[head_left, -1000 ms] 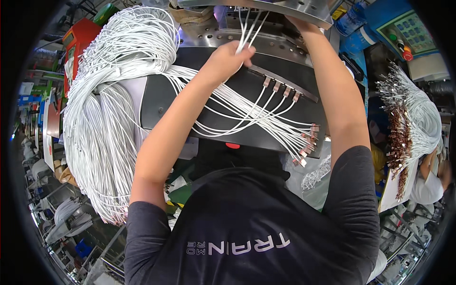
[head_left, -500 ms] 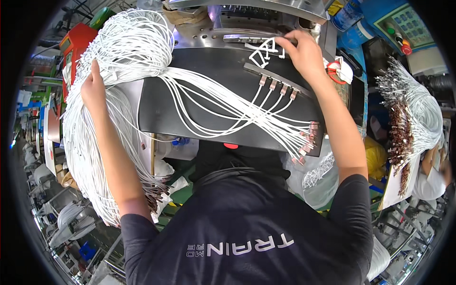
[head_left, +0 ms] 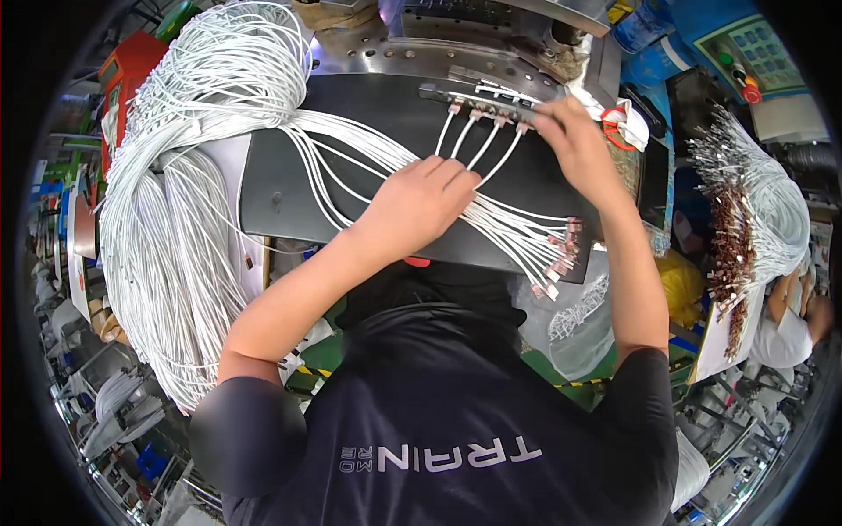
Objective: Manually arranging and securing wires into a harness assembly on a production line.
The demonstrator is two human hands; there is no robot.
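Several white cables [head_left: 516, 153] run from brown-tipped connectors [head_left: 500, 120] seated in a narrow dark metal bar [head_left: 433, 91]. My left hand [head_left: 425, 203] lies across these cables, its fingers curled round them near the middle of the black board [head_left: 289, 197]. At the bar's right end, the fingers and thumb of my right hand [head_left: 574, 145] close on it. The bar is tilted slightly down to the right, at the board's far edge. More loose cable ends with brown and white connectors [head_left: 561, 250] fan out at the board's right corner.
A large looped bundle of white cables [head_left: 219, 74] hangs over the left side. Beyond the board lies a perforated metal machine bed [head_left: 368, 60]. Red-handled scissors or pliers [head_left: 621, 131] lie at right. Another cable bundle [head_left: 772, 206] and a person's hand [head_left: 820, 317] show far right.
My left hand has come from the left bundle onto the cables. My right hand has gone from a branched white plastic piece to the bar. The bar has shifted away toward the machine.
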